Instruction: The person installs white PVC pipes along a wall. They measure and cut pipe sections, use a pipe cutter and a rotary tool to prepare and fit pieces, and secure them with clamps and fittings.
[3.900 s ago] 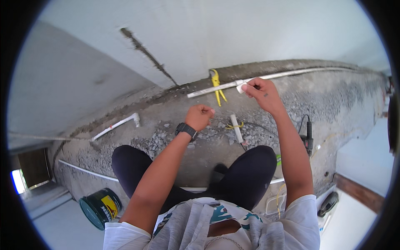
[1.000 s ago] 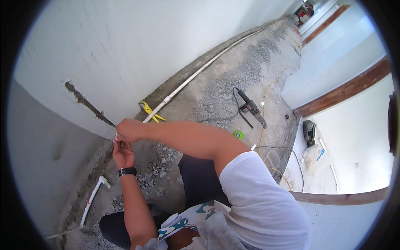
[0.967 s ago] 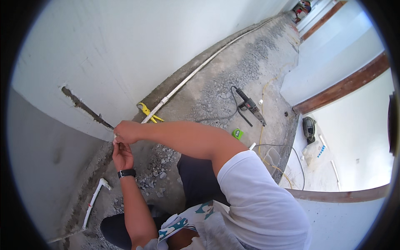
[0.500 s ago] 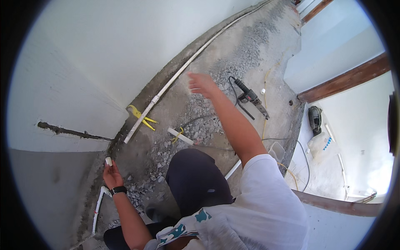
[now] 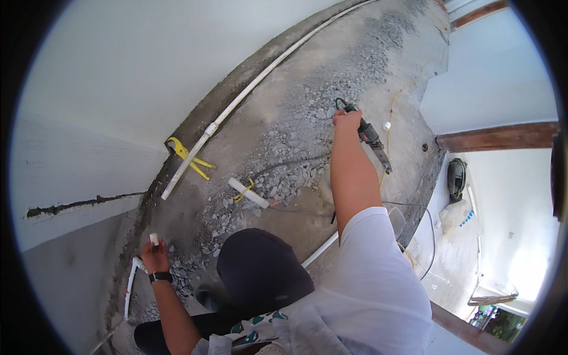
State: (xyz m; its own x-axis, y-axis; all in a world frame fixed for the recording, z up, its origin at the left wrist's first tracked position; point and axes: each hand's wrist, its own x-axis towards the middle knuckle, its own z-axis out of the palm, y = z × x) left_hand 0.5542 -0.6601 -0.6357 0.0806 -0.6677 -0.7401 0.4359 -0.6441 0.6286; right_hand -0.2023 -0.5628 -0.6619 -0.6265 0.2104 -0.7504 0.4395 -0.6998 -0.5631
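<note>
My left hand [image 5: 155,259], with a dark watch at the wrist, holds a short white pipe fitting [image 5: 154,239] upright in its fingers. Stretched far ahead, my right hand [image 5: 347,120] is closed at the handle of a dark pipe fusion welder [image 5: 371,137] lying on the floor; some of its fingers are hidden. Along the wall runs a long white pipe [image 5: 242,94], its near end close ahead of my left hand. Yellow pipe cutters [image 5: 188,157] lie under that pipe. A bent white pipe [image 5: 130,285] stands beside my left wrist.
Broken rubble [image 5: 305,121] covers much of the floor. A white pipe piece with a yellow tie [image 5: 255,196] lies ahead of my knee. A grey cable [image 5: 296,163] crosses the rubble. A small white fitting [image 5: 386,126] and a yellow cord [image 5: 393,106] lie beyond the welder.
My right hand has moved right from above the rubble to the welder's handle. My left hand still holds the fitting. The view has shifted slightly.
</note>
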